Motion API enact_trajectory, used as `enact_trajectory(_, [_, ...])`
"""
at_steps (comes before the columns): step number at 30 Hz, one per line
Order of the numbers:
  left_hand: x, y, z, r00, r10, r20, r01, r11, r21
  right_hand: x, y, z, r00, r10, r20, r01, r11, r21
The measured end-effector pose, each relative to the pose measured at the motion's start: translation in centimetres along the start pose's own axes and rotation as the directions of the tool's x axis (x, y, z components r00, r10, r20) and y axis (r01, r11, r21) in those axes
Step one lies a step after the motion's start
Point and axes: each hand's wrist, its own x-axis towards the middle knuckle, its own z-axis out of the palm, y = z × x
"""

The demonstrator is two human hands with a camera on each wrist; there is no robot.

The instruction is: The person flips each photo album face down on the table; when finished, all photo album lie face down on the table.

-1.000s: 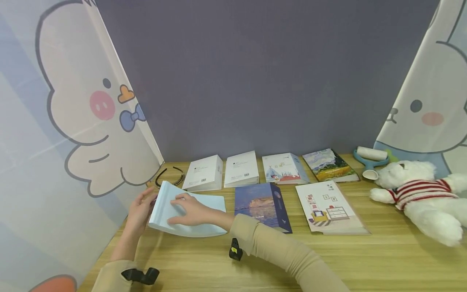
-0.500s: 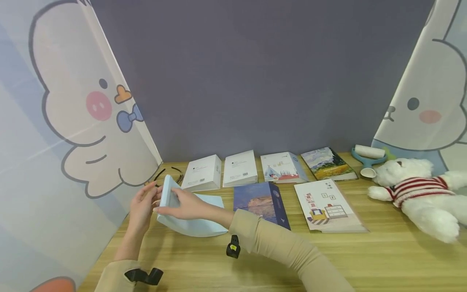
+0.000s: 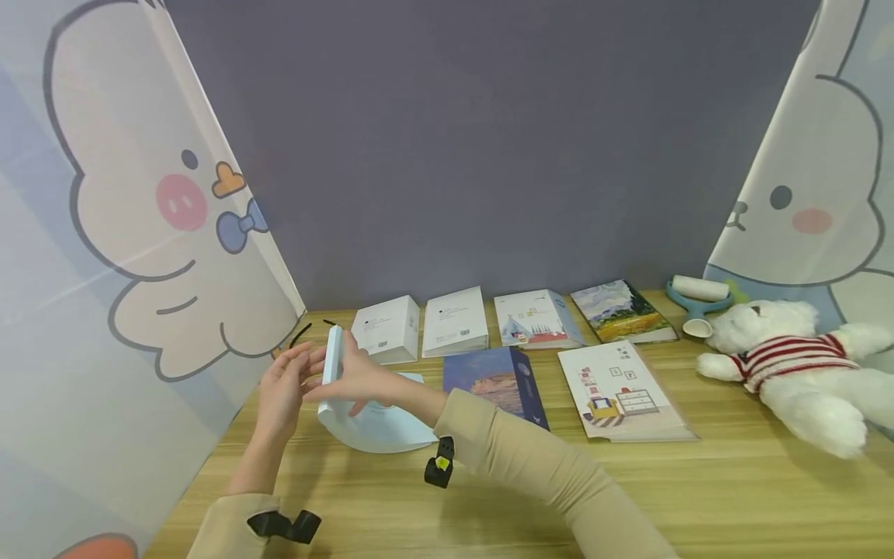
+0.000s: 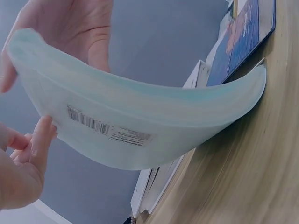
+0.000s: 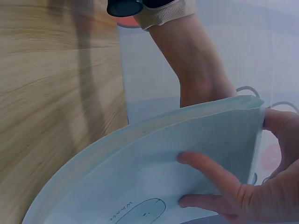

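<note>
A light-blue soft-cover album (image 3: pixel 382 428) bends in a curve, its spine end raised and its other end down at the table. My right hand (image 3: pixel 366 380) grips the spine end, the thumb at the spine and the fingers spread on the cover. In the right wrist view, that cover of the album (image 5: pixel 201 135) bears a small whale drawing (image 5: pixel 145 212). My left hand (image 3: pixel 281 387) is at the spine's left side, fingers loosely bent. Seen from the left wrist, its fingertips (image 4: pixel 44 122) are right at the back cover of the album (image 4: pixel 103 140), near a barcode.
Behind are two white albums (image 3: pixel 382 326), (image 3: pixel 454 320), one with a tent picture (image 3: pixel 534 318) and a landscape-covered book (image 3: pixel 621 310). A dark-blue album (image 3: pixel 489 380) and a white room-picture album (image 3: pixel 618 388) lie nearer. A lint roller (image 3: pixel 698 299) and plush bear (image 3: pixel 796 357) are right; a headband (image 3: pixel 300 334) left.
The right hand has moved from lying over the cover to gripping the spine end. The album's spine end has tilted up and shifted right, and the left hand has followed.
</note>
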Motion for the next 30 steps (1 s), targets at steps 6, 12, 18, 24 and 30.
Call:
enact_trajectory(6, [0.4,-0.6,0.3,0.992,0.053,0.112,-0.071,0.983,0.17,0.1,1.3,-1.4,0.998,0.056,0.011,-0.057,0.992,0.115])
enact_trajectory(12, [0.4,-1.8,0.4,0.978,-0.056,0.202,0.003,0.967,0.253,-0.5,1.4,-2.9,0.994,0.033,-0.106,-0.017,0.99,0.14])
enact_trajectory(18, [0.6,-3.0,1.0,0.916,-0.18,0.358,0.056,0.942,0.331,-0.9,1.2,-4.3,0.983,-0.023,-0.18,0.069,0.966,0.249])
enact_trajectory(24, [0.5,-3.6,1.8,0.913,-0.192,0.361,0.062,0.937,0.343,-1.2,1.0,-4.9,0.972,-0.09,-0.219,0.151,0.948,0.28])
enact_trajectory(30, [0.5,-3.7,1.9,0.917,-0.158,0.366,0.044,0.953,0.3,-1.6,0.5,-5.5,0.95,-0.146,-0.275,0.227,0.929,0.292])
